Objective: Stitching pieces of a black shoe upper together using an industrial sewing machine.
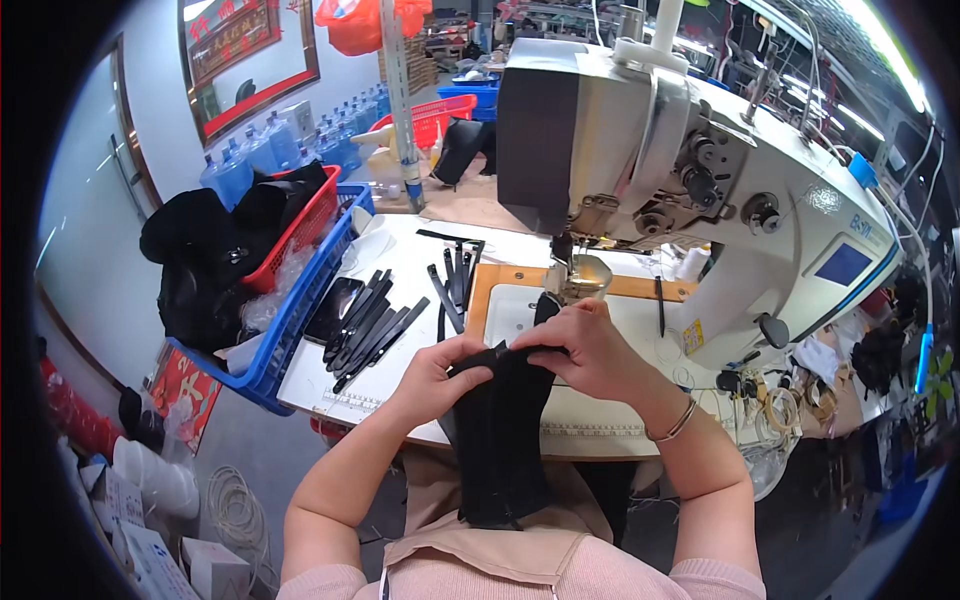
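A black fabric piece hangs from my two hands over the table's front edge, its lower end reaching my lap. My left hand pinches its upper left edge, thumb on top. At the upper right edge, my right hand grips the same piece with bent fingers. Just beyond my right hand is the needle area of a large white sewing machine; a narrow black part of the fabric reaches up close to the presser foot. Whether it lies under the foot is hard to see.
Black strips lie in a pile left of my hands, by a dark phone. A blue basket and a red basket with black pieces stand at the table's left. Thread and cords clutter the right side.
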Demonstrator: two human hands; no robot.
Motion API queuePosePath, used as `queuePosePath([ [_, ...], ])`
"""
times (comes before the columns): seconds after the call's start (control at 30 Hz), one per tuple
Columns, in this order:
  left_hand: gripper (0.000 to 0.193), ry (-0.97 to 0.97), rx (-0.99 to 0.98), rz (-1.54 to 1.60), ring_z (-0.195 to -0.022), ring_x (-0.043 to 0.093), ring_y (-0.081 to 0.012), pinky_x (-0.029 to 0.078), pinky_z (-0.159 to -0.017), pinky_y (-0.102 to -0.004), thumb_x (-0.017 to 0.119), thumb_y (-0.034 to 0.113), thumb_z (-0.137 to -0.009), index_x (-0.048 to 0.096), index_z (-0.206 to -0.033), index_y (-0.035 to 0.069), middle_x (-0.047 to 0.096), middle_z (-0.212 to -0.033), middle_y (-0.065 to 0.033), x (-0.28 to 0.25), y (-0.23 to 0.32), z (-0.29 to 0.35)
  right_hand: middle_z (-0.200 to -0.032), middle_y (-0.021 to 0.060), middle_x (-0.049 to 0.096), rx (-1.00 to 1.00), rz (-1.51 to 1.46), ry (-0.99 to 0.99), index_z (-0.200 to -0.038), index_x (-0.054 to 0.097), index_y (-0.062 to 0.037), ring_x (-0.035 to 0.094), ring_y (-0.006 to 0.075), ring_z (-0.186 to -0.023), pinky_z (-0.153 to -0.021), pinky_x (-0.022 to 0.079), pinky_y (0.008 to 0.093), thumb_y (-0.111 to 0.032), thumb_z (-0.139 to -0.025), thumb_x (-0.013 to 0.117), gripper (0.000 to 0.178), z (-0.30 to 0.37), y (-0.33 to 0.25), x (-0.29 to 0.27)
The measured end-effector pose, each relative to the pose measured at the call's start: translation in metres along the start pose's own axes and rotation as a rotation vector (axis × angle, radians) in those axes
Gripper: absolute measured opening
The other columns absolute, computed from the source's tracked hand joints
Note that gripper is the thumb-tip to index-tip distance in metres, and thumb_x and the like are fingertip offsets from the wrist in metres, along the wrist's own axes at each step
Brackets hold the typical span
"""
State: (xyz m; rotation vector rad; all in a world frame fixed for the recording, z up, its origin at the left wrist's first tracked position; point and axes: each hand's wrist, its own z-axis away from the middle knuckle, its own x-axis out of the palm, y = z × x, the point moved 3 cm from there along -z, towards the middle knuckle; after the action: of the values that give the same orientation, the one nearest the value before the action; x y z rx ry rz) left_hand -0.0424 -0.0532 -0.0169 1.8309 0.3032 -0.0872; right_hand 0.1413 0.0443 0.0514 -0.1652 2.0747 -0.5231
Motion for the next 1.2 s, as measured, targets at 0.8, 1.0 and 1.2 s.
queuePosePath([
  [0.8, 0.018, 0.140, 0.072, -0.150, -0.072, 0.066, -0.0157, 0.052, -0.067, -0.0255, 0.070, 0.003, -0.079, 0.069, -0.097, 0.005, 0.068, -0.084, -0.0080, 0.005, 0.006, -0.011, -0.089, -0.0012, 0.059, -0.152, 0.071, 0.178, -0.088, 0.064, -0.0124, 0.057, 0.0167, -0.086, -0.091, 0.035, 0.0395, -0.006, -0.075, 0.071, 0.016, 0.009, 0.013, 0.027],
  [1.0, 0.013, 0.049, 0.071, -0.289, -0.072, 0.065, -0.0137, 0.052, -0.068, -0.0250, 0.067, 0.009, -0.083, 0.067, -0.093, 0.000, 0.069, -0.083, -0.0096, 0.004, 0.027, -0.016, -0.089, -0.0017, 0.060, -0.148, 0.103, 0.208, -0.088, 0.064, -0.0127, 0.058, 0.0173, -0.087, -0.092, 0.035, 0.0413, -0.006, -0.074, 0.072, 0.017, 0.010, 0.009, 0.027],
  [1.2, 0.016, -0.116, -0.250, -0.228, -0.076, 0.062, -0.0120, 0.049, -0.071, -0.0258, 0.066, 0.014, -0.086, 0.064, -0.094, 0.001, 0.068, -0.082, -0.0065, -0.002, 0.026, -0.027, -0.097, -0.0011, 0.065, -0.118, 0.116, 0.218, -0.086, 0.062, -0.0112, 0.058, 0.0166, -0.087, -0.090, 0.035, 0.0404, -0.007, -0.075, 0.072, 0.016, 0.005, 0.003, 0.027],
])
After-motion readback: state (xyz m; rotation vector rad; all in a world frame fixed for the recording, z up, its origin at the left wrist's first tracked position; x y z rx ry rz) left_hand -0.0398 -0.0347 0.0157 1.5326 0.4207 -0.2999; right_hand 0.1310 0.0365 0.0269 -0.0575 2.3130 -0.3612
